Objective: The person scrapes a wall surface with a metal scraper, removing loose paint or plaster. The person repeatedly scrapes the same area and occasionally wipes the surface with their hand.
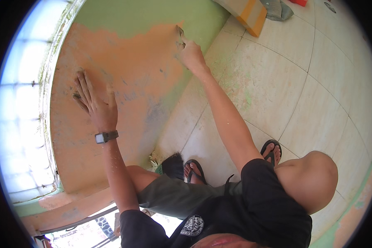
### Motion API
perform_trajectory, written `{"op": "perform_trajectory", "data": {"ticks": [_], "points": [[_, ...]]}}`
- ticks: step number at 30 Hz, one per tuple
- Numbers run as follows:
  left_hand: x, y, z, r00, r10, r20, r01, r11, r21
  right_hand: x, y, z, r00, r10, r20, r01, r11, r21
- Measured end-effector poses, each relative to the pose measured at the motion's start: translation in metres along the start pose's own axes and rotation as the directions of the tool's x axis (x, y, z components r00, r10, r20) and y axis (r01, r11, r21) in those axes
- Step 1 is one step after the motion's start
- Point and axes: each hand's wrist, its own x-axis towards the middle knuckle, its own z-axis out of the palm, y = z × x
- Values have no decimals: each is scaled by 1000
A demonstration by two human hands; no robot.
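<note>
My right hand point(191, 55) grips a small scraper point(180, 31), probably a putty knife. Its blade end meets the wall where green paint point(136, 15) borders the bare orange layer point(133, 59). Most of the scraper's handle is hidden inside my fingers. Lower on the same wall, my left hand point(96, 100) lies with fingers spread against the orange surface and holds nothing. A watch point(106, 136) with a dark strap is on that wrist. Grey patches point(156, 114) mark the orange layer between my hands and the floor.
Paint flakes and dust point(235, 83) litter the tiled floor point(272, 62) along the wall. A black-bristled broom point(172, 166) lies by my sandalled foot point(193, 171). A taped cardboard piece point(246, 14) and grey cloth-like material point(276, 11) are at the top. The bright barred window point(24, 102) borders the wall.
</note>
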Motion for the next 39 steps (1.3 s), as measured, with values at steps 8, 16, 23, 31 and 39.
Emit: {"op": "perform_trajectory", "data": {"ticks": [8,16,23,31,39], "points": [[-13,-3,-2,999,-28,37,28,1000,-6,12,-17,-35,919,233,318,-290,946,146],[-10,3,6,999,-13,31,13,1000,15,-6,-26,-35,889,279,362,-355,920,163],[-10,4,5,999,-34,37,34,999,2,11,-23,-43,870,358,338,-430,887,168],[-14,-2,13,1000,-9,6,9,999,31,7,-28,-54,840,387,381,-477,861,178],[-20,-5,10,1000,-5,10,4,999,44,-7,-29,-53,854,349,387,-420,900,115]]}}
